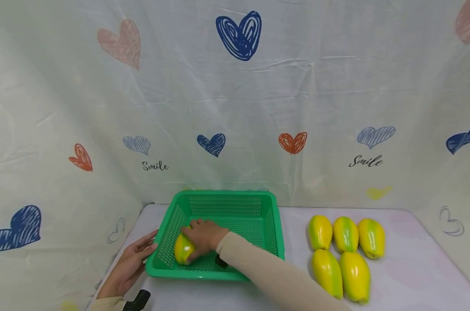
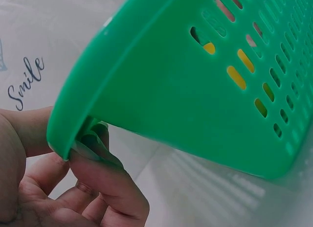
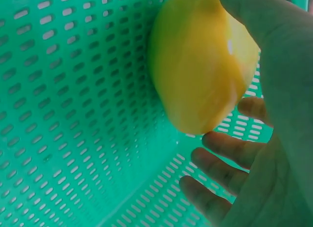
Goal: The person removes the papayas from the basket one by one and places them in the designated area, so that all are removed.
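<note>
A yellow-green papaya [image 1: 183, 249] lies inside the green plastic basket [image 1: 215, 274], by its left wall. My right hand [image 1: 205, 235] reaches over that fruit. In the right wrist view the thumb lies across the papaya [image 3: 200, 65], and the spread fingers [image 3: 220, 170] sit beside its lower end, not wrapped round it. At the basket's left side, my left hand [image 1: 130, 263] grips the rim; the left wrist view shows its fingers [image 2: 107, 183] curled at the rim's edge [image 2: 73, 109]. Bits of yellow show through the wall's slots.
Several more papayas [image 1: 345, 235] lie in two rows on the white table [image 1: 409, 259], right of the basket. A pale cloth [image 1: 258, 99] printed with hearts hangs behind the table and along its sides.
</note>
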`<action>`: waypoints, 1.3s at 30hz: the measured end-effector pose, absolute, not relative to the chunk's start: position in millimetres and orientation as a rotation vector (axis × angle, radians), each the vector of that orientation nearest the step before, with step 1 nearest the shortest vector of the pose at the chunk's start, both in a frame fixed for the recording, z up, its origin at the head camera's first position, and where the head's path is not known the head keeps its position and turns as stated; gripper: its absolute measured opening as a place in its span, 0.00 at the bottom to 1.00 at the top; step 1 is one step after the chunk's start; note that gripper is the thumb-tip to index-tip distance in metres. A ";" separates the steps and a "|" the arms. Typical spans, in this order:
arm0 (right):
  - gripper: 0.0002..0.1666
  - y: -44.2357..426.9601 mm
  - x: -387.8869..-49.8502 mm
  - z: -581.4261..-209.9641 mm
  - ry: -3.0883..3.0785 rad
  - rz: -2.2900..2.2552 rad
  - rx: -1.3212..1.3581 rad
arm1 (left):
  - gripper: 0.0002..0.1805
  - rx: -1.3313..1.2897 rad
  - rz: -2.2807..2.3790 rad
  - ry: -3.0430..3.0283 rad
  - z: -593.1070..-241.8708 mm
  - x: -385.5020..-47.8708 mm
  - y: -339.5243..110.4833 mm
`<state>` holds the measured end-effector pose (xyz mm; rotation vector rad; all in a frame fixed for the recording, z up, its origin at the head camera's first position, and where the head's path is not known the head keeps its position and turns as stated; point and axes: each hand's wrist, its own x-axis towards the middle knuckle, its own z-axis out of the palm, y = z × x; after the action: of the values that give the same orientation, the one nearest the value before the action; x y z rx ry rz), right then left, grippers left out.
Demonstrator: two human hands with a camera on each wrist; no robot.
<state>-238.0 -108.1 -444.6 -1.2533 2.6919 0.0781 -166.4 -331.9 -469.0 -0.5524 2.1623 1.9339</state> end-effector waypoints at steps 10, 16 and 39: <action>0.50 -109.8 -236.0 -447.6 2.678 0.049 -1.199 | 0.33 -0.541 1.956 2.156 -468.2 -167.0 -327.6; 0.51 -106.5 -237.7 -446.8 2.620 -0.031 -1.186 | 0.34 -0.550 1.950 2.161 -468.1 -166.9 -326.4; 0.57 -66.5 -245.3 -447.3 2.579 -0.131 -1.097 | 0.35 -0.530 1.970 2.141 -468.4 -164.5 -331.6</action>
<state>-245.3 -66.5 -447.3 -1.0971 2.5787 -0.1310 -164.5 -331.6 -468.4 -0.5299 2.1412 1.9705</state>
